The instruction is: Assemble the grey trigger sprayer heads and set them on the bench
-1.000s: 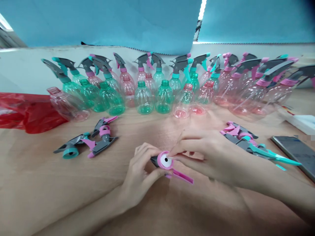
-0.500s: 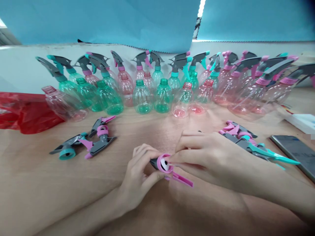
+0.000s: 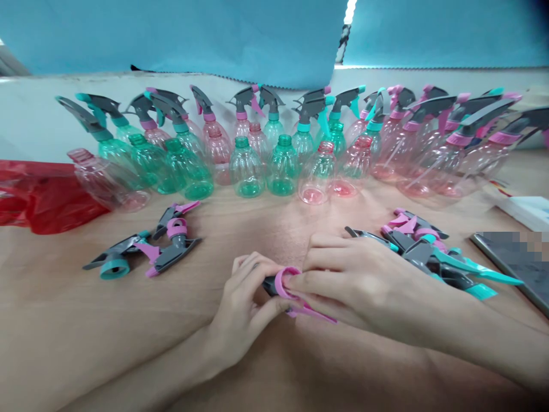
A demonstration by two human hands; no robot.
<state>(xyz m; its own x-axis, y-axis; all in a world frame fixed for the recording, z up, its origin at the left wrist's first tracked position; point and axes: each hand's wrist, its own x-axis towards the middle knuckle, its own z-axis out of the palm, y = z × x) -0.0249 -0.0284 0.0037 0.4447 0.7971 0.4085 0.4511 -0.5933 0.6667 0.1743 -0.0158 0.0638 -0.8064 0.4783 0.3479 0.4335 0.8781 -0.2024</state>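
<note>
My left hand (image 3: 242, 306) is wrapped round a trigger spray head (image 3: 270, 285) with a grey body, a pink collar and a pink trigger pointing right. The collar's open end faces my right hand (image 3: 354, 277). Its closed fingertips reach into the collar and cover the inside; anything pinched in them is hidden. Left of my hands lie loose spray heads: one with a teal collar (image 3: 115, 269) and one with a pink collar (image 3: 175, 252). Beyond my right wrist is a pile of pink and teal spray heads (image 3: 422, 252), partly covered by my forearm.
Several open bottles, green (image 3: 249, 171) and pink (image 3: 316, 180), stand across the table (image 3: 240, 223). Bottles with spray heads fitted (image 3: 409, 143) line the wall behind. A red plastic bag (image 3: 47, 197) lies at the left, a phone (image 3: 510, 269) at the right.
The fingers of my right hand have moved deeper into the pink collar, covering the white disc that showed inside. My left hand keeps its hold on the spray head.
</note>
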